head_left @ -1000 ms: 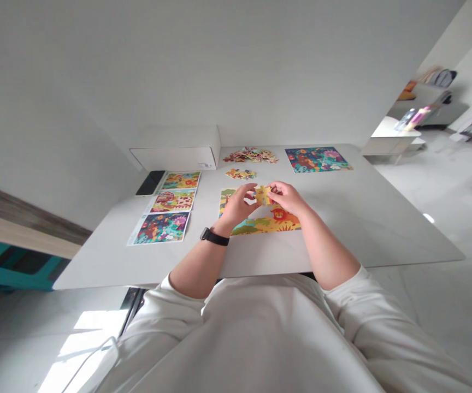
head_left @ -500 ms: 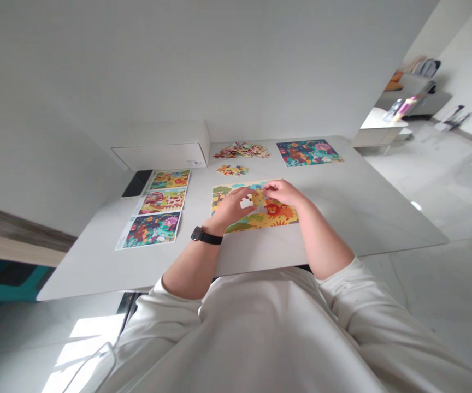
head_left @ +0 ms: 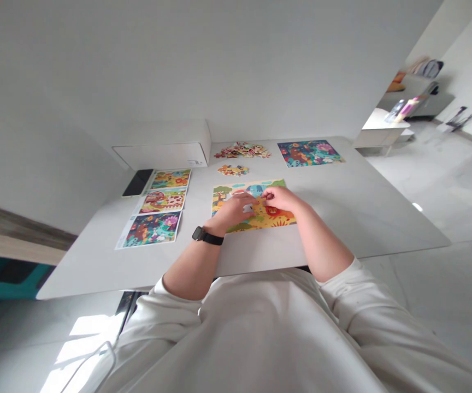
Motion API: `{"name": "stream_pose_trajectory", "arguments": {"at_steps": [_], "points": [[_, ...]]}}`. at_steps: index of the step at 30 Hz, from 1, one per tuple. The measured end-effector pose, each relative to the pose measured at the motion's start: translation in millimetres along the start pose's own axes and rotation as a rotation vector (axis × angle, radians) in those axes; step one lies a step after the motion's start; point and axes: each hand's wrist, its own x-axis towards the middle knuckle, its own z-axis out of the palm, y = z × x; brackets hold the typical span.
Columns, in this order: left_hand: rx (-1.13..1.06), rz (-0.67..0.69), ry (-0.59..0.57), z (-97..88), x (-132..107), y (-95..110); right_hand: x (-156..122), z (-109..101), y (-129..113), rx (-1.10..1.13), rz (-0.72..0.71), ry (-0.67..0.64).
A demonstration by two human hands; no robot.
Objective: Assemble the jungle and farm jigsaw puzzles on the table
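Observation:
A partly built lion jigsaw lies on the white table in front of me. My left hand, with a black watch on its wrist, and my right hand rest low on the jigsaw, fingertips meeting over a yellow puzzle piece near a white gap in the picture. Both hands pinch or press that piece with curled fingers. Further back are a small cluster of pieces and a larger heap of loose pieces.
A finished blue jigsaw lies at the back right. Three picture cards lie in a column at the left, beside a black phone. A white box stands at the back. A low white table stands across the room.
Both hands have come down from just above the table onto the lion jigsaw, bringing the yellow piece with them. The camera view shifted slightly.

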Motion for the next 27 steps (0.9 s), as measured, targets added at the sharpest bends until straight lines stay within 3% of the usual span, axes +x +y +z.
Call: {"name": "stream_pose_trajectory", "arguments": {"at_steps": [7, 17, 22, 27], "points": [[0.013, -0.031, 0.020, 2.3, 1.1, 3.4, -2.4, 1.2, -3.6, -0.073, 0.038, 0.003], [0.106, 0.002, 0.003, 4.2, 1.3, 3.2, -0.4, 1.7, -4.1, -0.233, -0.039, 0.031], [0.061, 0.025, -0.024, 5.9, 0.0, 6.4, -0.4, 2.4, -2.9, -0.226, -0.054, 0.054], [0.039, 0.006, -0.027, 8.0, -0.8, 6.0, -1.0, -0.7, 0.5, -0.171, 0.021, 0.123]]}}
